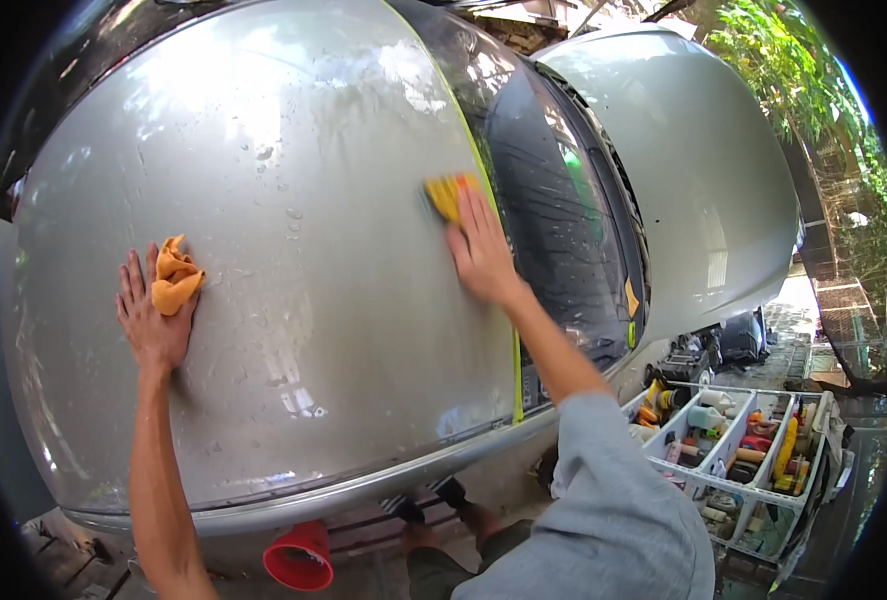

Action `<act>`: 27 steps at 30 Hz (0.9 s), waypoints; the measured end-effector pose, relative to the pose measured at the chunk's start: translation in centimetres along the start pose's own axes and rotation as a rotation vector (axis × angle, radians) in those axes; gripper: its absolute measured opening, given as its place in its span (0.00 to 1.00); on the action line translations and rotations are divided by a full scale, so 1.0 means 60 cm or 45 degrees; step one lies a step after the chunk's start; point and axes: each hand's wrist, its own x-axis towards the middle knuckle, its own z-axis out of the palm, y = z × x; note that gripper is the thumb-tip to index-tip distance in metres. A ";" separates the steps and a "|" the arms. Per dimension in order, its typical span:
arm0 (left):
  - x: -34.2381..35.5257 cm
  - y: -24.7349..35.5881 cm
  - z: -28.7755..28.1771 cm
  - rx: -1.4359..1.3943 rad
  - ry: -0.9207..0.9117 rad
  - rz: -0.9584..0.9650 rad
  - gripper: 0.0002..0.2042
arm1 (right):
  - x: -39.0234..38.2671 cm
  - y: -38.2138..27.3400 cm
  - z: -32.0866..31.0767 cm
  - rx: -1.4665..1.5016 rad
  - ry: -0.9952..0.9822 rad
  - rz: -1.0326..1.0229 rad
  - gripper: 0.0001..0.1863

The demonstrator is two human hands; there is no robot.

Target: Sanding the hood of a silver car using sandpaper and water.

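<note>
My left hand (154, 320) lies flat on the wet silver car roof (294, 240), fingers spread. A crumpled orange cloth (176, 280) rests at its index finger and thumb, partly covering them; I cannot tell whether it is gripped. Farther right, my right hand (484, 250) holds a yellow sponge-like pad (444, 195), slightly blurred, against the roof beside yellow-green tape (469, 135). The tape runs along the roof's edge next to the dark windshield (554, 230).
The silver hood (704, 180) extends to the right. Below it stands a white compartmented rack (724, 440) of bottles and tools. A red bucket (297, 555) is on the ground beside my feet, below the roof's near edge. Foliage (814, 70) borders the far right.
</note>
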 end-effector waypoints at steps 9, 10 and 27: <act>0.006 0.020 -0.003 -0.035 0.021 -0.019 0.44 | 0.175 0.073 0.037 -0.036 0.041 -0.126 0.35; 0.003 0.017 -0.003 -0.056 0.000 0.000 0.44 | 0.201 0.070 0.034 -0.010 -0.019 -0.032 0.35; 0.010 -0.037 -0.004 0.065 0.150 0.071 0.41 | -0.141 -0.177 -0.034 0.033 -0.207 -0.109 0.36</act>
